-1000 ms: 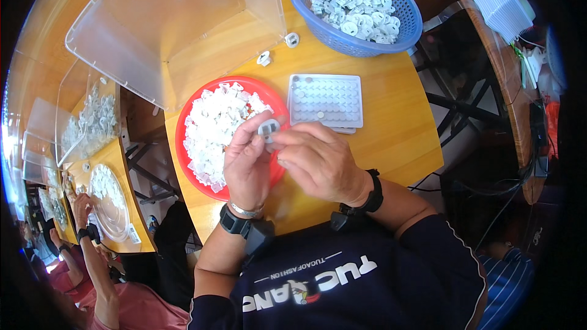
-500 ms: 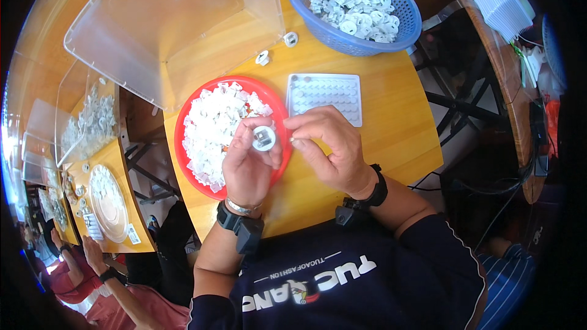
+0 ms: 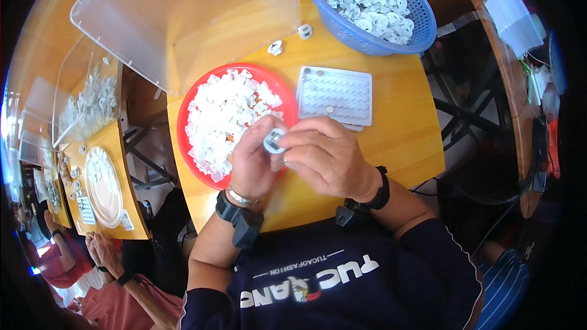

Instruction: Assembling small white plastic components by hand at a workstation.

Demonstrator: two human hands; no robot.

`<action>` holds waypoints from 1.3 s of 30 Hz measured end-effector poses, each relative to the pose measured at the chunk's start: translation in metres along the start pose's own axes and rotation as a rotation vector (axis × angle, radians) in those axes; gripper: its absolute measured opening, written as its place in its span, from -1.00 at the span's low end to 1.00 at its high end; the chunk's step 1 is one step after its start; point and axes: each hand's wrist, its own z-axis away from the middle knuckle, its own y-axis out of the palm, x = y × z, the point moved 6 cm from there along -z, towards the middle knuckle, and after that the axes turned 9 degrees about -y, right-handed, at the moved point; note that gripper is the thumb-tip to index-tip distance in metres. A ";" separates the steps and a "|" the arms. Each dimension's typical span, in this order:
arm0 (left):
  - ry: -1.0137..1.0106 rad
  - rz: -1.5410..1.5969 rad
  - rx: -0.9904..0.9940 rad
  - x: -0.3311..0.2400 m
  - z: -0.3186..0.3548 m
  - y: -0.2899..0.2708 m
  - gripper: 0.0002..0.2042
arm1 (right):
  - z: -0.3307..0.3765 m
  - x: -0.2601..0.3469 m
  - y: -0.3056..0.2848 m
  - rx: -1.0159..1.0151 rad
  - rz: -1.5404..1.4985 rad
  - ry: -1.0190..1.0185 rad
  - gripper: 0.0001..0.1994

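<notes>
A round white plastic piece (image 3: 274, 140) with a grey recess in its face is held in the fingers of my left hand (image 3: 249, 162), over the near right part of a red tray (image 3: 182, 123). My right hand (image 3: 335, 157) is closed in a pinch, its fingertips against the piece's face. Whatever those fingertips hold is hidden. The red tray is heaped with small white plastic parts (image 3: 223, 119). Just beyond my right hand lies a pale tray with rows of pockets (image 3: 342, 95), with a few small round bits on it.
At the far right stands a blue basket (image 3: 324, 19) of round white pieces (image 3: 376, 15). Two loose pieces (image 3: 276, 47) lie by a large clear plastic bin (image 3: 226, 30) at the back. Left, another table (image 3: 137, 217) holds a round tray; a co-worker's hands (image 3: 105, 253) are near it.
My right hand has moved left, bringing its pinched fingertips onto the round piece. One small round bit now shows on the pocketed tray, where my hand was covering. The view has shifted slightly.
</notes>
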 end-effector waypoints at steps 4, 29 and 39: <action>-0.021 -0.036 0.003 -0.004 0.002 0.003 -0.69 | -0.001 0.004 0.003 0.053 0.080 -0.042 -0.89; 0.057 0.034 0.104 -0.002 -0.005 -0.002 -0.69 | 0.009 -0.019 0.000 0.006 -0.125 0.156 -0.82; 0.072 0.169 0.201 0.001 -0.005 0.001 -0.74 | 0.004 -0.010 0.001 0.018 -0.031 0.093 -0.80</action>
